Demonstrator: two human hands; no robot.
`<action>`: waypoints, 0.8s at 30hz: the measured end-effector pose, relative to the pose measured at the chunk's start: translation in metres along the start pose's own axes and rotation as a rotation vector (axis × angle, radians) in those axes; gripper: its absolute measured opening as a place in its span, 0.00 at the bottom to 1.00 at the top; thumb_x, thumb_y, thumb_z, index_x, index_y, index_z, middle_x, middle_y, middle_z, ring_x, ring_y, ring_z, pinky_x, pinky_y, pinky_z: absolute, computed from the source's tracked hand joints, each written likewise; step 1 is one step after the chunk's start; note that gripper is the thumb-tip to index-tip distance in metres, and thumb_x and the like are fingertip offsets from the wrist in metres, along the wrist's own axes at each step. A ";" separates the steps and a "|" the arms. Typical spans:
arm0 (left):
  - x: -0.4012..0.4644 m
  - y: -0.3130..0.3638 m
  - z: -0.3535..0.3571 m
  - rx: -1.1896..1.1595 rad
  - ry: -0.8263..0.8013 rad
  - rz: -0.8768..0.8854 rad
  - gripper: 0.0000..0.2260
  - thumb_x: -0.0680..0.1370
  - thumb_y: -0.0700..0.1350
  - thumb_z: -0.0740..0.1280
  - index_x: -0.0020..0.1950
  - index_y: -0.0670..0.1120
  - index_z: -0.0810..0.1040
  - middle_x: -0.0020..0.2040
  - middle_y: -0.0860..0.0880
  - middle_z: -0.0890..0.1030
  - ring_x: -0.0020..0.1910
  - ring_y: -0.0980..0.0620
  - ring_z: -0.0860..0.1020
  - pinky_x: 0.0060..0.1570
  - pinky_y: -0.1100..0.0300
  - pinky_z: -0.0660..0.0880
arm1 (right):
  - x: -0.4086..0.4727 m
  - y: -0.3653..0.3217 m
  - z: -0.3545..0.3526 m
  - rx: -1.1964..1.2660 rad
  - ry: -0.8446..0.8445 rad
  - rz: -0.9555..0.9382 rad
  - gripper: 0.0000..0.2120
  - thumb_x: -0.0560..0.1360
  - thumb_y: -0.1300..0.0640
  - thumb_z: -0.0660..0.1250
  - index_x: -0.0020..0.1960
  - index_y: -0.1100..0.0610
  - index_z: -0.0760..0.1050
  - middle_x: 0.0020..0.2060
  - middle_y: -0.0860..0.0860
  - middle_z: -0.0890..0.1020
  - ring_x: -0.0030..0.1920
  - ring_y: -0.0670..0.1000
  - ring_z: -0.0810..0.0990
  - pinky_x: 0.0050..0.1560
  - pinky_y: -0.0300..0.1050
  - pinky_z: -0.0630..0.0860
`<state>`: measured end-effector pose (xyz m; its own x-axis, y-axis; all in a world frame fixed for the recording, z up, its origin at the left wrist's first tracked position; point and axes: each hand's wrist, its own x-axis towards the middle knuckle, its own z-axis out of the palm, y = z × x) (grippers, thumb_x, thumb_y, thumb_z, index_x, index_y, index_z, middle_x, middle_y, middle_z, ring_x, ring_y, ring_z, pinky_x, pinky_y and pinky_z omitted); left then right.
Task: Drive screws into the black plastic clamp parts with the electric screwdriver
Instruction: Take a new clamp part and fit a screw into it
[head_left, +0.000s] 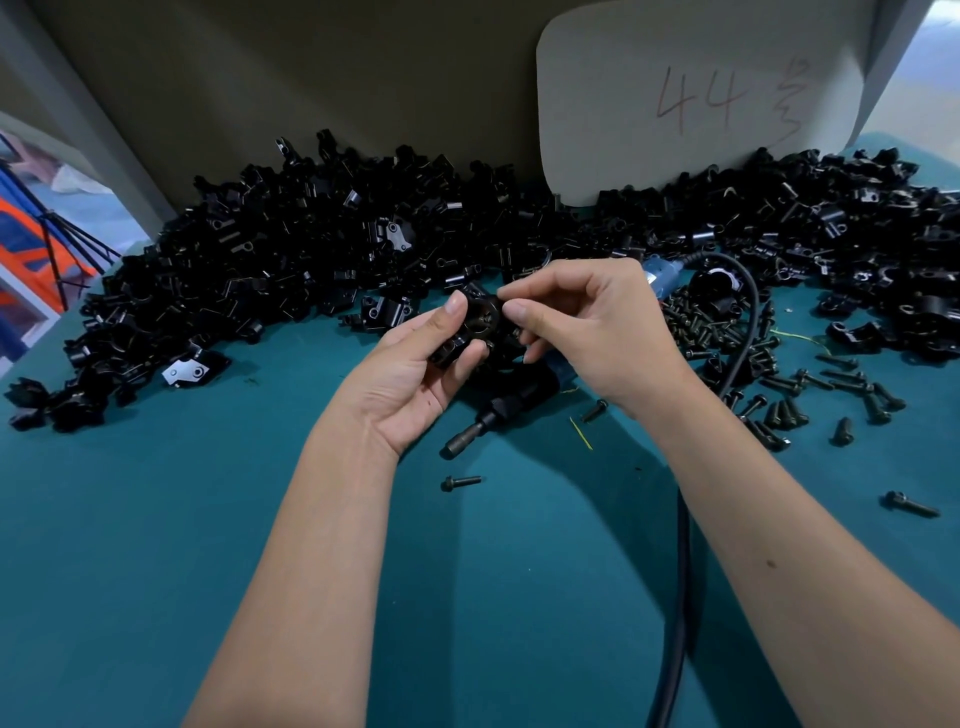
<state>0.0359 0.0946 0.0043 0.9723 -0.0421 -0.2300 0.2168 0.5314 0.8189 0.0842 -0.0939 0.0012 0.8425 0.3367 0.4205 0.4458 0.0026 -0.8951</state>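
left hand: I see it palm-up over the tabletop, thumb and fingers curled round a black clamp part, gripping it from below and the left side.
right hand: fingers bent in, thumb and forefinger pinched together right at the top of the clamp part. I can't tell what is between them, too small and dark, maybe a screw.
clamp part: held up in the air between both hands, centre of view, ring-shaped opening facing me, above the screwdriver.
electric screwdriver: lying on the tabletop, not held, just beneath the hands; black nose and bit pointing lower-left, blue body partly hidden under the right hand, blue rear end showing past the knuckles.
cable: black, I follow it from the bottom edge up between my forearms, then looping behind the right wrist toward the screwdriver's rear.
tabletop: teal cloth surface.
clamp pile: big heap of black clamp parts across the back, left edge to right edge, against a beige wall panel.
screws: dark loose screws scattered right of the right hand; one single screw lies near the bit tip, another far right.
card: pale sheet propped behind the pile, "44" handwritten on it.
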 end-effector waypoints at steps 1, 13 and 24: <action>0.000 0.000 0.000 0.007 -0.004 0.001 0.09 0.70 0.49 0.76 0.45 0.45 0.90 0.44 0.46 0.86 0.37 0.55 0.84 0.33 0.69 0.80 | 0.000 0.000 0.000 0.000 0.000 0.001 0.04 0.78 0.65 0.74 0.52 0.60 0.86 0.36 0.55 0.86 0.36 0.51 0.84 0.37 0.43 0.82; 0.001 0.000 -0.001 -0.006 0.017 -0.011 0.06 0.69 0.48 0.76 0.41 0.46 0.90 0.41 0.48 0.86 0.35 0.55 0.84 0.32 0.70 0.79 | -0.001 0.000 -0.002 0.037 0.022 0.031 0.03 0.75 0.61 0.78 0.48 0.57 0.86 0.36 0.53 0.86 0.34 0.51 0.84 0.35 0.43 0.81; 0.002 0.000 0.000 -0.115 0.071 -0.057 0.06 0.68 0.45 0.78 0.38 0.42 0.88 0.41 0.45 0.86 0.32 0.53 0.81 0.28 0.70 0.78 | 0.001 0.001 -0.005 0.090 0.126 -0.007 0.06 0.75 0.64 0.78 0.51 0.58 0.85 0.40 0.55 0.87 0.38 0.52 0.85 0.35 0.42 0.81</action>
<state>0.0374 0.0950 0.0040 0.9491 -0.0172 -0.3145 0.2562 0.6231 0.7390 0.0870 -0.0978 0.0018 0.8731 0.2156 0.4372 0.4278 0.0911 -0.8993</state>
